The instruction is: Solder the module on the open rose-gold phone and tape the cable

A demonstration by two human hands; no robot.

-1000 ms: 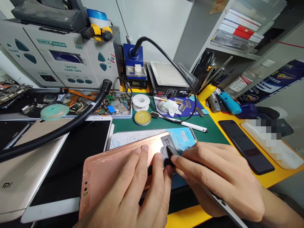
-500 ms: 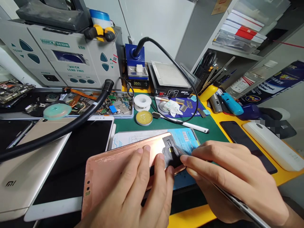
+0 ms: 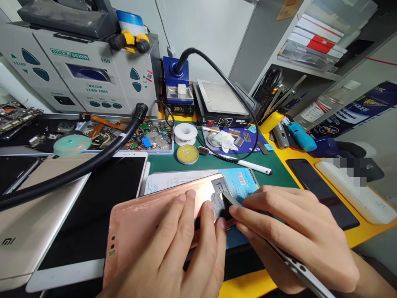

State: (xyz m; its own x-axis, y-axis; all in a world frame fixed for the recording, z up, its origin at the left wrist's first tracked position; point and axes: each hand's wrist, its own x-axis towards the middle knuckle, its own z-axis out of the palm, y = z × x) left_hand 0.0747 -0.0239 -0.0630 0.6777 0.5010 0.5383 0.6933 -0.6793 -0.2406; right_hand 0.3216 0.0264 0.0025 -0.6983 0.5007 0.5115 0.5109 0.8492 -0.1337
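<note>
A copper-pink phone back cover (image 3: pixel 136 219) lies tilted over a blue and white sheet (image 3: pixel 240 182). My left hand (image 3: pixel 186 248) rests spread on it, fingertips pressing near its right part. Black film (image 3: pixel 219 203) covers the cover's right end, around a small bright spot. My right hand (image 3: pixel 297 236) is closed on a slim metal tool (image 3: pixel 302 269); the tool's flat pointed tip touches the black film beside that spot. The lower edge of the cover is partly hidden by my left hand.
A black hose (image 3: pixel 105 151) arches over phones at the left. Behind are a solder spool (image 3: pixel 185 133), a yellow paste tin (image 3: pixel 187 154), a brush (image 3: pixel 248 164) and a heating plate (image 3: pixel 218 97). A dark phone (image 3: pixel 322 192) lies at the right.
My right hand has shifted left with the metal tool, bringing its tip beside the small bright spot. My left hand stays on the cover. The view has shifted slightly.
</note>
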